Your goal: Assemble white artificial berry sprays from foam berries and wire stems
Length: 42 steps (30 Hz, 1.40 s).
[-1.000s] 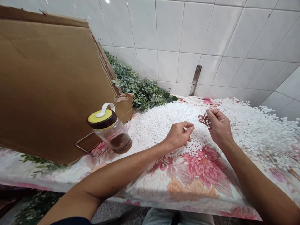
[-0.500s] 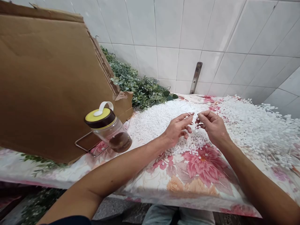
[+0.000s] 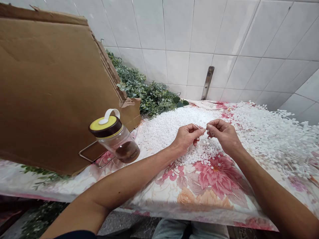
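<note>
My left hand (image 3: 187,136) is closed in a pinch on a thin white stem (image 3: 196,126), which sticks up past the thumb. Close beside it, nearly fingertip to fingertip, my right hand (image 3: 222,133) pinches too, with small white beads showing under its fingers. Whether both hands hold the same stem is too small to tell. Beneath them spreads a pile of loose white beads (image 3: 159,132). A heap of white beaded stems (image 3: 271,136) lies to the right of my right hand.
A large cardboard box (image 3: 50,93) stands at the left. In front of it is a clear bottle (image 3: 119,142) with a yellow lid, beside a metal wire frame (image 3: 86,151). Green artificial foliage (image 3: 152,96) lies against the tiled wall. A floral cloth (image 3: 214,189) covers the table.
My left hand's fingers, spread before, have closed into a pinch around the white stem. My right hand has shifted slightly left, and the fingertips of both hands are closer together.
</note>
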Each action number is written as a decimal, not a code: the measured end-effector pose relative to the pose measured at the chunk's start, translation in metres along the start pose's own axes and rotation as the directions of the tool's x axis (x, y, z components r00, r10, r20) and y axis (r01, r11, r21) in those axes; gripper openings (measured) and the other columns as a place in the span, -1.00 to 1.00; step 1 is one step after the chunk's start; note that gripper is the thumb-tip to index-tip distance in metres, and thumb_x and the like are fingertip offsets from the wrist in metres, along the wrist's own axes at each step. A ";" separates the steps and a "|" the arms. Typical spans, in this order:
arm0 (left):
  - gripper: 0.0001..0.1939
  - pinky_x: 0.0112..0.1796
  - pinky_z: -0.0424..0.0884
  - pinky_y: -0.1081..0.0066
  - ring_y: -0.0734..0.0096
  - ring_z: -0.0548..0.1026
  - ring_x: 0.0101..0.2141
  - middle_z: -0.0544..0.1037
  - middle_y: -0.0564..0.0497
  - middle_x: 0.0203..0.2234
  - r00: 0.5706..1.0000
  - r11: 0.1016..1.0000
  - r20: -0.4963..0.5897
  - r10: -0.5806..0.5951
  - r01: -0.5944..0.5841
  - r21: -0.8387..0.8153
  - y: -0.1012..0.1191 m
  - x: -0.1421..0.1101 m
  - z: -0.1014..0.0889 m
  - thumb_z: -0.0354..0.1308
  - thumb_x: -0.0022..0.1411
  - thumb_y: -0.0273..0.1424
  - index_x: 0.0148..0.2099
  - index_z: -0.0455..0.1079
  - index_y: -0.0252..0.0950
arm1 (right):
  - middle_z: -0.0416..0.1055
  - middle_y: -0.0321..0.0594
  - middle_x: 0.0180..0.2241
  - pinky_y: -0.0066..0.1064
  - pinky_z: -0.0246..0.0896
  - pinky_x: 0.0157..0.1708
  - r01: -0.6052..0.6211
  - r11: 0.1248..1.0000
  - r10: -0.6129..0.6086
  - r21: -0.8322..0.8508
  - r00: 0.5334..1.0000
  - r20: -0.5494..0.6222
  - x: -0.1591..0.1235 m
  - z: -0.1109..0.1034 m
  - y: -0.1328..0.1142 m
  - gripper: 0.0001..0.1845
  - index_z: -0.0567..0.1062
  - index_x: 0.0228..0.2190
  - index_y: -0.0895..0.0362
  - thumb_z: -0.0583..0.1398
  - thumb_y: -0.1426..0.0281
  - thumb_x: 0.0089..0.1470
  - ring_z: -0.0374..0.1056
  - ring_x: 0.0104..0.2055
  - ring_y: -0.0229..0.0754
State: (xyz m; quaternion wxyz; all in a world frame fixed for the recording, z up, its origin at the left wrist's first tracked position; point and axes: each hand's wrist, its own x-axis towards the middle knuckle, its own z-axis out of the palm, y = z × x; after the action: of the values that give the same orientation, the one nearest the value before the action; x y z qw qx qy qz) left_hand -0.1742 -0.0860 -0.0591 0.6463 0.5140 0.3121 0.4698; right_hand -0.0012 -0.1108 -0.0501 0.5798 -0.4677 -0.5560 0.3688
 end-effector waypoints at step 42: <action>-0.60 -0.49 0.31 0.44 0.53 0.38 -0.52 0.51 0.03 -0.48 0.999 0.999 0.018 -0.045 0.044 0.024 -0.008 0.014 -0.015 0.51 -0.08 -0.22 -0.24 0.59 -0.37 | 0.52 -0.22 -0.40 -0.28 0.52 -0.40 -0.010 0.981 0.016 -0.195 1.000 0.026 0.000 0.000 0.006 -0.60 0.58 -0.33 0.13 0.40 0.04 0.03 0.44 -0.43 -0.18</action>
State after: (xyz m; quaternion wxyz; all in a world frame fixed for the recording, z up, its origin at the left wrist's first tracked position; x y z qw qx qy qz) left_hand -0.1800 -0.0675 -0.0694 0.6533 0.5189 0.3231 0.4467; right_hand -0.0005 -0.1091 -0.0556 0.5210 -0.5208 -0.5943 0.3227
